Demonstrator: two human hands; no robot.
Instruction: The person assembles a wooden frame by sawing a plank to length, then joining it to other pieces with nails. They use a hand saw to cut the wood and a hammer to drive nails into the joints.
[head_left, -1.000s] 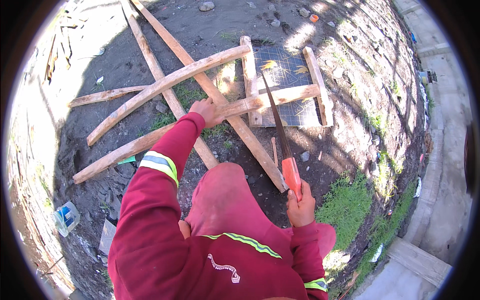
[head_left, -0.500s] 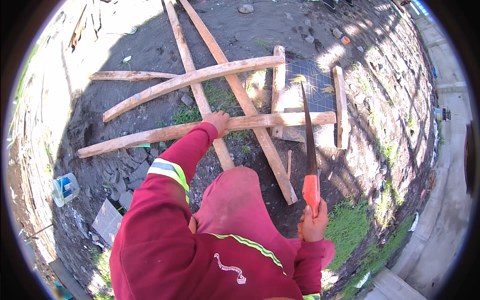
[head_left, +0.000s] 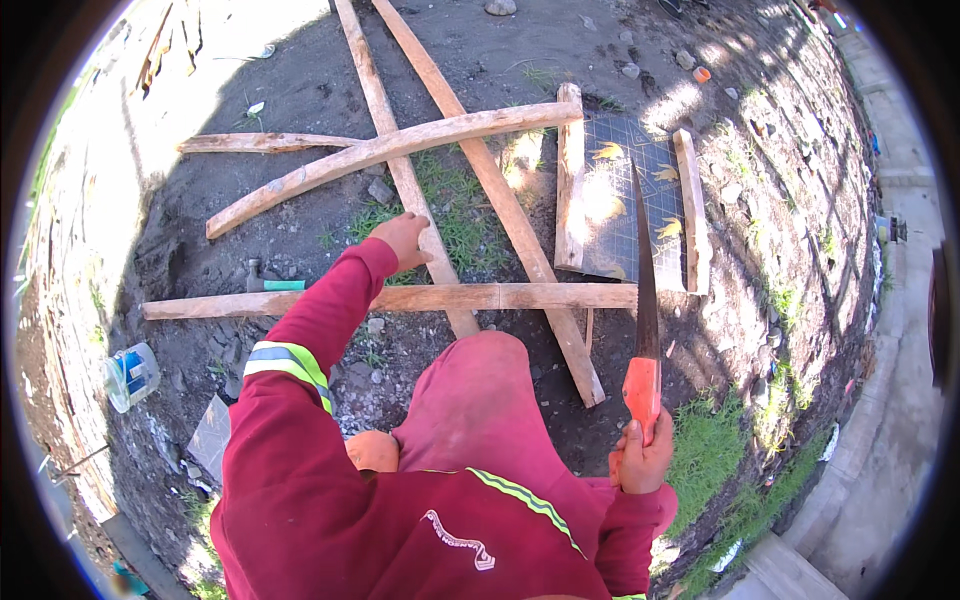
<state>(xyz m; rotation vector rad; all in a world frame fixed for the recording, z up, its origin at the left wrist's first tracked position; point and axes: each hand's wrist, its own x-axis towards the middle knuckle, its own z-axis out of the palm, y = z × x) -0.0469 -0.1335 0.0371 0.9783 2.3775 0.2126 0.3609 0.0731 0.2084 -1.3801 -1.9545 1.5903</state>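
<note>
Sawing prep: left hand [head_left: 402, 238] steadies upright pole [head_left: 400, 170]; right hand [head_left: 645, 458] grips handsaw [head_left: 644, 330], next set blade on crossbar [head_left: 400, 298].

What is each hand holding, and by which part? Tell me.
The right hand grips a handsaw by its orange handle, blade pointing away. The left hand holds nothing; it rests on a wooden pole.

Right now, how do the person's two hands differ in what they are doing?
The left hand reaches far forward and rests on a rough wooden pole lying on the ground; the right hand stays close to the body. The left hand lies on top of the wood, while the right hand is closed around the orange handle of a handsaw, blade pointing away. Both come out of red sleeves.
</note>
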